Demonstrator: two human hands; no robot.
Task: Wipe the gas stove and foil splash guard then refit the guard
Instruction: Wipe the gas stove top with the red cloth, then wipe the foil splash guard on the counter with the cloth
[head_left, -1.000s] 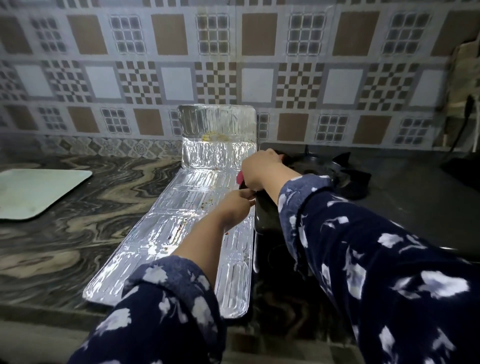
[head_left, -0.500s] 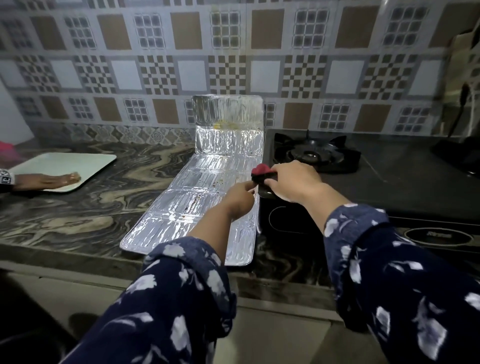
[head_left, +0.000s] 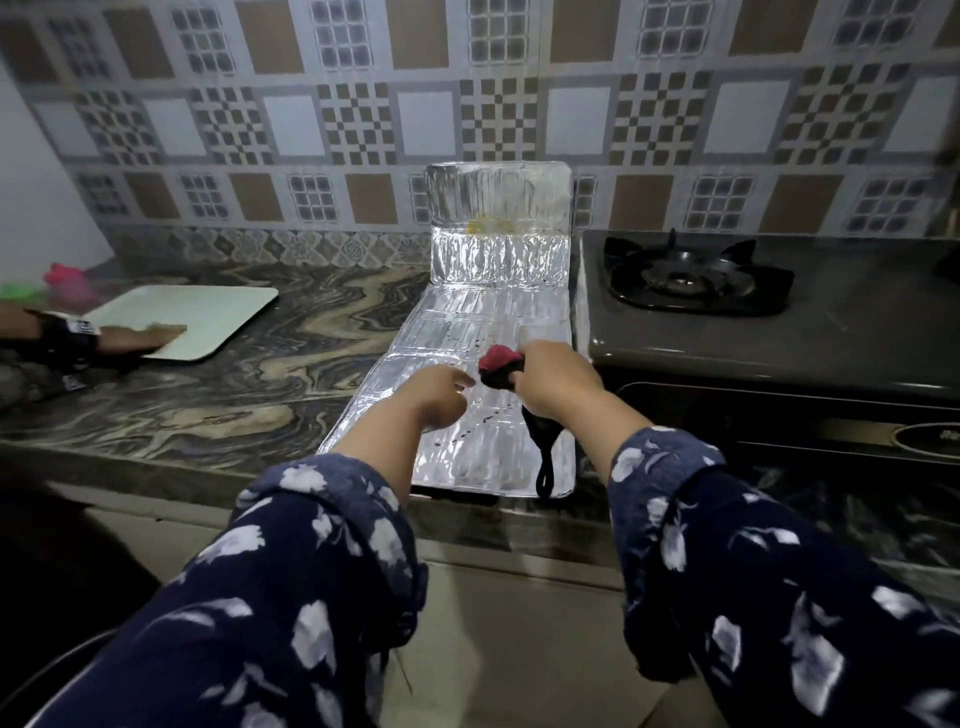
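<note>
The foil splash guard (head_left: 457, 322) lies flat on the marble counter left of the stove, its far panel propped upright against the tiled wall and stained yellow. Dark crumbs dot the flat panels. The black gas stove (head_left: 769, 322) stands at the right with one burner grate (head_left: 685, 275) showing. My right hand (head_left: 553, 382) hovers over the guard's near part, shut on a dark cloth with a red patch (head_left: 498, 364); a strip of it hangs down. My left hand (head_left: 436, 397) is just left of the cloth, fingers loosely curled, holding nothing.
A pale tray (head_left: 208, 317) sits at the counter's left with another person's hand (head_left: 140, 340) resting on it. Pink and green things (head_left: 62, 280) lie behind that. The marble counter (head_left: 234, 395) stretches between tray and guard; its front edge runs below my arms.
My right hand has come off the stove's left edge with the cloth and now sits over the foil guard. The view has pulled back. The other person's hand has shifted on the tray.
</note>
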